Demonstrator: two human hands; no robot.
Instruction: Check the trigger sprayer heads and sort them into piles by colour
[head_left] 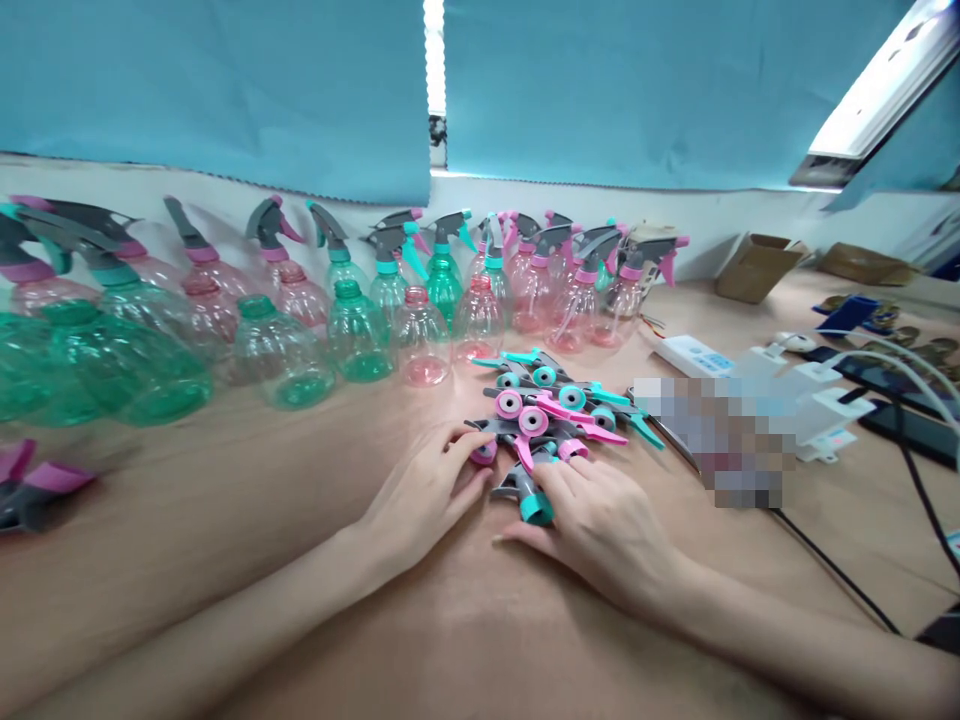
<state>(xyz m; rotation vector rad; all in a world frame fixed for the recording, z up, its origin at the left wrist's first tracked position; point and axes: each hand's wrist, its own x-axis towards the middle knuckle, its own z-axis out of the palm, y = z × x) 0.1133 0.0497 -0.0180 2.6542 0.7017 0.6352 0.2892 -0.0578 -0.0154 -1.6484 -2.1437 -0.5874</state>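
Note:
A heap of trigger spray heads (532, 420) with grey bodies and pink or teal collars lies on the table between my hands. My left hand (416, 490) rests at the heap's left side, its fingers and thumb apart around a pink-collared spray head (484, 454), touching it. On the near right side, my right hand (607, 515) has its fingers bent over a teal-collared spray head (536, 508). Its thumb stretches left along the table, apart from that collar. The right fingertips are partly hidden among the spray heads.
Behind the heap stand open-necked clear bottles (422, 335) in pink and green, and bottles with spray heads fitted (574, 310). More loose spray heads (45, 490) lie at far left. On the right are a white power strip (694, 356), chargers, cables and a cardboard box (757, 268).

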